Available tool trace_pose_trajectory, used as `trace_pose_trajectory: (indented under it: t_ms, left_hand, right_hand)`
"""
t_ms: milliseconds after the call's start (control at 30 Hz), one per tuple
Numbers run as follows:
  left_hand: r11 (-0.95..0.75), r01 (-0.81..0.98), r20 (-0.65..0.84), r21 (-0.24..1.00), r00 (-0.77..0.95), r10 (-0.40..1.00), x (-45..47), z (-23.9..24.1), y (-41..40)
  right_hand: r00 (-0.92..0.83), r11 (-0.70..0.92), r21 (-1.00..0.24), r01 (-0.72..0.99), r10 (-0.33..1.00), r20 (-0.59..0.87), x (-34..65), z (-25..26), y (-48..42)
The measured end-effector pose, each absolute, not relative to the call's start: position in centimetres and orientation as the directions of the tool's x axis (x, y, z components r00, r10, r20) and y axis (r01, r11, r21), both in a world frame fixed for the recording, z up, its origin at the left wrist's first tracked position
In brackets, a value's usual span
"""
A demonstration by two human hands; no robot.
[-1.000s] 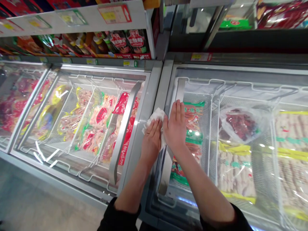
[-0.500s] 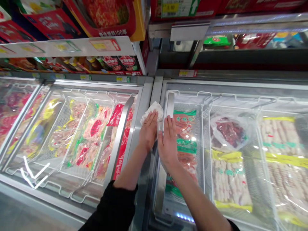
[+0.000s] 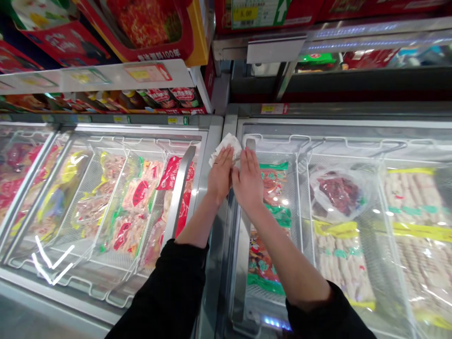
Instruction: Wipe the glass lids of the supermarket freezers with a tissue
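A crumpled white tissue [image 3: 233, 139] lies under the fingers of my left hand [image 3: 219, 174], pressed onto the grey frame [image 3: 214, 212] between two glass-topped freezers. That hand's fingers point away from me and hold the tissue against the metal. My right hand [image 3: 249, 181] is beside it, fingers straight and side by side, resting over the upper part of the grey door handle [image 3: 241, 263] of the right freezer. Its palm side is hidden. Below the glass by the right hand are red food packs with green ends [image 3: 273, 186].
The left freezer's slanted handle [image 3: 184, 188] stands up from its glass lid. Wire baskets inside hold bagged frozen meat [image 3: 139, 190] and yellow-edged packs [image 3: 341, 254]. Shelves with red boxes [image 3: 141, 28] and a price-tag rail [image 3: 278, 49] overhang the far side.
Both hands have slid forward, away from me, along the frame and handle, the tissue moving with the left hand. More of both black sleeves shows. The view has shifted slightly.
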State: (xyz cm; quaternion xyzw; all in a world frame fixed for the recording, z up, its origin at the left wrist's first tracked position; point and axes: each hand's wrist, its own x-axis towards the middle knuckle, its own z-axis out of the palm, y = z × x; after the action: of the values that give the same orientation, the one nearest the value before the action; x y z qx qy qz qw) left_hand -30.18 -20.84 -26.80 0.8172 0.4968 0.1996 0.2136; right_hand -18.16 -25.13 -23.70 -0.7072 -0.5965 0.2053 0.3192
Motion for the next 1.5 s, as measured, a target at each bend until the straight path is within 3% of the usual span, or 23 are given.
trace_pose_trajectory:
  t_ms: [267, 433, 600, 867, 1067, 1333, 1500]
  left_hand:
    - [-0.403, 0.746, 0.117, 0.530, 0.407, 0.906, -30.9, -27.2, -24.0]
    - [-0.484, 0.698, 0.167, 0.528, 0.473, 0.865, -28.9, -28.1, -16.5]
    - [-0.460, 0.705, 0.137, 0.540, 0.465, 0.875, -27.5, -28.9, -11.2]
    - [-0.523, 0.687, 0.145, 0.504, 0.529, 0.836, -32.1, -27.7, -24.4]
    - [-0.482, 0.692, 0.122, 0.538, 0.502, 0.856, -32.3, -28.2, -26.1]
    - [-0.367, 0.781, 0.014, 0.505, 0.418, 0.908, -37.1, -24.8, -47.0]
    - [-0.353, 0.814, -0.017, 0.461, 0.405, 0.914, -38.2, -24.7, -51.0]
  right_hand:
    - [0.235, -0.089, -0.691, 0.718, 0.965, 0.120, -18.3, -23.7, -25.9]
    - [0.231, -0.056, -0.701, 0.711, 0.960, 0.158, -18.0, -24.1, -25.7]
    - [0.188, -0.020, -0.677, 0.735, 0.966, 0.176, -17.4, -24.9, -25.5]
    - [0.175, -0.014, -0.660, 0.751, 0.968, 0.178, -17.4, -25.3, -26.6]
    - [0.105, 0.060, -0.746, 0.663, 0.979, 0.172, -19.8, -24.8, -38.9]
    - [-0.026, 0.042, -0.819, 0.572, 0.999, 0.033, -22.2, -22.9, -53.6]
    - [-0.061, 0.036, -0.837, 0.547, 0.998, 0.003, -21.9, -22.7, -57.3]
